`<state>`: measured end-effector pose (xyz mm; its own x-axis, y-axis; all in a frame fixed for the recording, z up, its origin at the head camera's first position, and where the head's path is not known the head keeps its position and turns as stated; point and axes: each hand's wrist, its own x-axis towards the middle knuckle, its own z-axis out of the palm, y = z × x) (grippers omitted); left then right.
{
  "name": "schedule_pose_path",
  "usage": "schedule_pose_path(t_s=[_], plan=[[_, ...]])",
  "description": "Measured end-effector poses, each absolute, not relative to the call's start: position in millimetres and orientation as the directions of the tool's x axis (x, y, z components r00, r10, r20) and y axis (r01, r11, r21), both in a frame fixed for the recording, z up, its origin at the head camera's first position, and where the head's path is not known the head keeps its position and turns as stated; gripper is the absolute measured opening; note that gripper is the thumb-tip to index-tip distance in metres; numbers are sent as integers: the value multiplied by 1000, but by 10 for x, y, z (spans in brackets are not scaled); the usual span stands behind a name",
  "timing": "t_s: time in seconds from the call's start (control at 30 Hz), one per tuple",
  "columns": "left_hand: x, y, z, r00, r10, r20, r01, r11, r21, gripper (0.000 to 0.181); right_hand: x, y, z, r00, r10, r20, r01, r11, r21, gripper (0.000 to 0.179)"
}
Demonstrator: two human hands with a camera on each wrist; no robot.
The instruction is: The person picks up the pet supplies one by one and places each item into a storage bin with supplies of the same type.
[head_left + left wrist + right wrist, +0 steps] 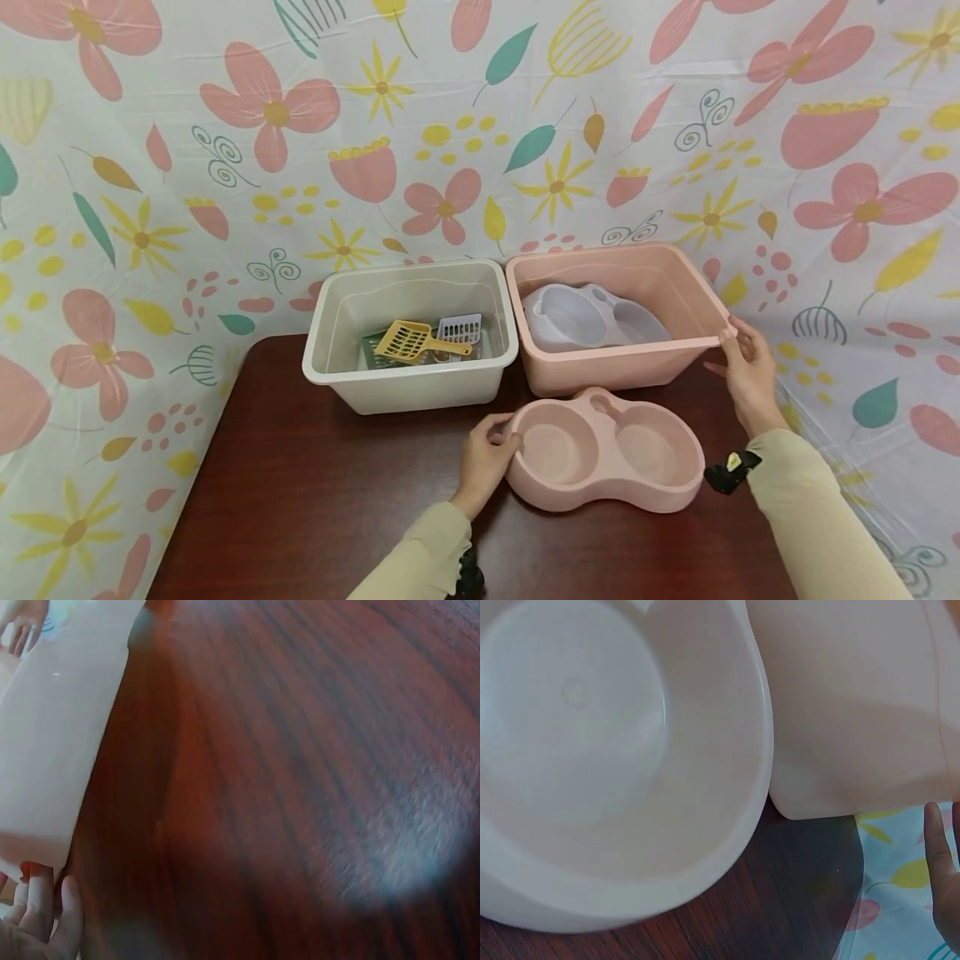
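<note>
My left hand (483,462) grips the left end of a pink double pet bowl (606,442), thumb on the rim. The bowl lies on the table in front of a pink litter box (630,367). At that box's front right corner, my right hand (752,375) holds the rim, thumb on top and fingers lower down. Inside the pink box sits a pale grey-lilac double bowl (573,317). The right wrist view shows the pink bowl (705,750) close up beside the box wall (847,727), with straight-looking fingers (936,836) at its edge.
Left of the pink box stands a white litter box (412,379). It contains a yellow litter scoop (408,340), a pale lilac scoop (461,327) and a partly hidden green item (370,352). Both boxes stand on a dark red-brown table (322,492) before a floral sheet (450,108).
</note>
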<state>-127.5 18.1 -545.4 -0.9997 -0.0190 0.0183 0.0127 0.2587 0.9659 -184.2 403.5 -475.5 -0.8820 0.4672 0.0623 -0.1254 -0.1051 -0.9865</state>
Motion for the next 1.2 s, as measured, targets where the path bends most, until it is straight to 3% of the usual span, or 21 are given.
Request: schedule_pose_path(t_s=[0.2,0.83,1.2], plan=[[-1293,54,-5340,-999,-10,45,39,314,949,31,-1834,4017,-4749,-881,469,67,-124,-92,-988,46],[-1217,-336,-4976,-1000,15,5,10,315,949,29,-1847,4038,-4766,-877,476,63,-112,-76,-991,43],[-1142,-563,-4755,-999,17,49,52,334,941,30,-1853,4075,-4759,-873,482,74,-123,-71,-990,40]])
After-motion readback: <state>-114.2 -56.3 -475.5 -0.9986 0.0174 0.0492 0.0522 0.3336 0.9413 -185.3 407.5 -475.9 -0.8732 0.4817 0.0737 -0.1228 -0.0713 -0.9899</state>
